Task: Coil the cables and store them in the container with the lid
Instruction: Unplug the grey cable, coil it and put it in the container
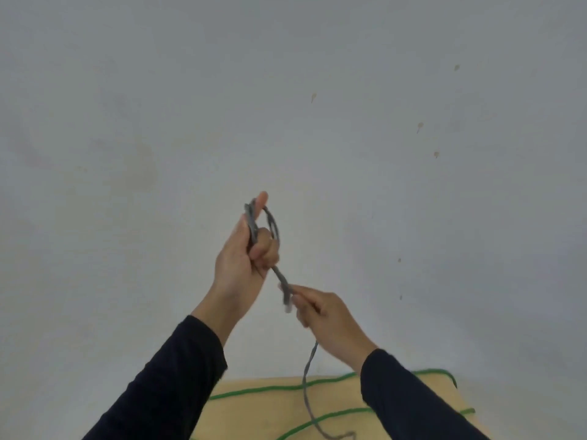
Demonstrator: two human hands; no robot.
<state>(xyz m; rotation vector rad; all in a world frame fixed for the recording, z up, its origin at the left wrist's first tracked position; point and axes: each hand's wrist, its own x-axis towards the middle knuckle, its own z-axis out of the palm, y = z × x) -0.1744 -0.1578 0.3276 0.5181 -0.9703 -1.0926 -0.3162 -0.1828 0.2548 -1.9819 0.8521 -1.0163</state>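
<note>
Filling the middle of the frame, both hands are raised in front of a pale grey wall (158,106) and share one grey cable (281,277). The left hand (244,249), just left of centre, is closed in a fist around a small bundle of grey loops; its thumb points up, and the loops rise beside the thumb and curve over to the right of the fist. From the bottom of that fist the cable runs down and to the right to the right hand (324,309), which sits lower and slightly right of centre. The fingers (300,301) of the right hand are pinched shut on the cable, though motion blur there hides the exact grip. Below the right hand the grey cable hangs slack, dropping to the light wooden counter (270,411) at the bottom centre of the frame and trailing off near the lower edge. A green cable (286,388) lies uncoiled on the same counter in long wavy runs, crossing under the grey one. Both forearms wear dark sleeves (171,382) that come up from the lower corners. The wall shows a few small brownish marks toward the upper right.
</note>
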